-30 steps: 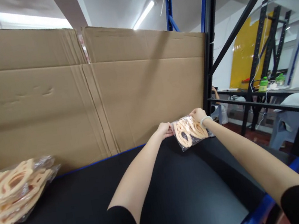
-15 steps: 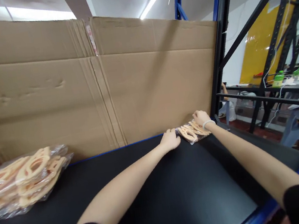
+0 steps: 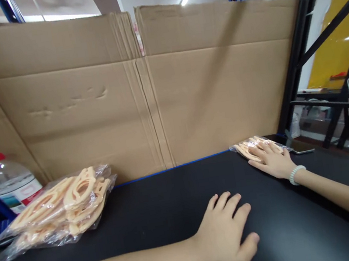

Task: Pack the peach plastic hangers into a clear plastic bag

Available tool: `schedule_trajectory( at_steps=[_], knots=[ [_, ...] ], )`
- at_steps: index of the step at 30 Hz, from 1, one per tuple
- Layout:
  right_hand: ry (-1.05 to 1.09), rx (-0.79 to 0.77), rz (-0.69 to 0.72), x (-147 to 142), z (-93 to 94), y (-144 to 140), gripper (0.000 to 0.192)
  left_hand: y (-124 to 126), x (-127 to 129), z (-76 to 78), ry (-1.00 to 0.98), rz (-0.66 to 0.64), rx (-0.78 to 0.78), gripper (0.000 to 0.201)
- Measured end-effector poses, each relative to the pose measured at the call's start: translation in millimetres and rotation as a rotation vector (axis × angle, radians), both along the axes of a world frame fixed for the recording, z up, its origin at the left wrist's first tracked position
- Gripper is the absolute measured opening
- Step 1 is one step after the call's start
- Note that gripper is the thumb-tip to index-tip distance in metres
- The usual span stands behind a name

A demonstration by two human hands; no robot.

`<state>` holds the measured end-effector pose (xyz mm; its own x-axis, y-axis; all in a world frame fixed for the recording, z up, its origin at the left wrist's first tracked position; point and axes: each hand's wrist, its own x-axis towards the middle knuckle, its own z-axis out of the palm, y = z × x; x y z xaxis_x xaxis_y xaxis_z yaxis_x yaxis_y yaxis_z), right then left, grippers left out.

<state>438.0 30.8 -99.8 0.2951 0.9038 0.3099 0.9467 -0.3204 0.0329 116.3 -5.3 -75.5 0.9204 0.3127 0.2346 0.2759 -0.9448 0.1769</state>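
Note:
A small clear bag of beige plastic clips lies flat on the black table at the back right, against the cardboard wall. My right hand, with a bead bracelet at the wrist, rests palm down on that bag, fingers spread. Closer to me, my left hand lies flat on the bare black surface near the middle, fingers apart and holding nothing. At the left sits a larger pile of clear bags with the same beige clips.
A tall cardboard sheet walls off the back of the table. A water bottle with a red cap stands at the far left behind a blue rack post. A phone lies by the right bag. Black rack posts and another table stand at the right.
The small bag went from held up in both hands to lying flat on the table. My left hand has pulled back toward me and lies on the table; the right hand stays on the bag.

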Motion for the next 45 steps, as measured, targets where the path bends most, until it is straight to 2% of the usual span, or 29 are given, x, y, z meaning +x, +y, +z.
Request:
schedule_trajectory(
  at_steps=[4,14,18,22,24,26,29,31,33,37,39,41,45],
  knots=[
    [-0.018,0.012,-0.016,0.0,-2.1,6.9,0.062,1.4,2.3,-4.1,-0.036,0.001,-0.018,0.054],
    [0.005,0.021,0.032,0.7,1.7,-7.2,0.059,-4.3,6.8,-4.3,-0.075,0.029,0.024,0.046],
    [-0.001,0.036,0.062,-2.7,4.0,-9.9,0.059,-19.4,-10.9,1.4,-0.098,0.016,0.064,0.038],
    [-0.015,0.072,0.074,-2.4,1.9,-8.6,0.060,-35.7,-40.7,5.1,-0.009,-0.038,0.051,0.045],
    [-0.014,0.142,0.107,0.4,-0.6,-7.9,0.060,-38.1,-50.1,-0.3,0.007,-0.040,0.056,0.048],
    [-0.006,0.245,0.160,4.4,-3.5,-8.9,0.060,-36.1,-53.4,-12.2,0.026,-0.055,0.111,0.051],
    [0.013,0.317,0.261,8.4,-5.6,-13.4,0.053,-30.5,-51.2,-31.6,-0.018,-0.057,0.295,0.037],
    [0.045,0.358,0.292,7.3,-4.3,-16.1,0.050,-28.8,-49.4,-34.5,-0.015,-0.058,0.342,0.036],
    [0.066,0.394,0.305,3.2,-1.8,-17.1,0.050,-30.1,-49.2,-25.5,0.004,-0.057,0.322,0.037],
    [0.068,0.424,0.301,-6.3,2.3,-15.6,0.047,-40.6,-49.6,10.2,0.081,-0.050,0.197,0.047],
    [0.068,0.432,0.280,-6.1,4.4,-14.7,0.044,-49.1,-46.3,23.5,0.125,-0.030,0.169,0.042],
    [0.069,0.434,0.243,-0.3,6.9,-14.5,0.041,-58.7,-41.2,28.4,0.168,0.019,0.172,0.037],
    [0.072,0.423,0.122,22.9,9.7,-18.0,0.039,-75.8,-37.3,22.5,0.195,0.129,0.217,0.044]
  ],
)
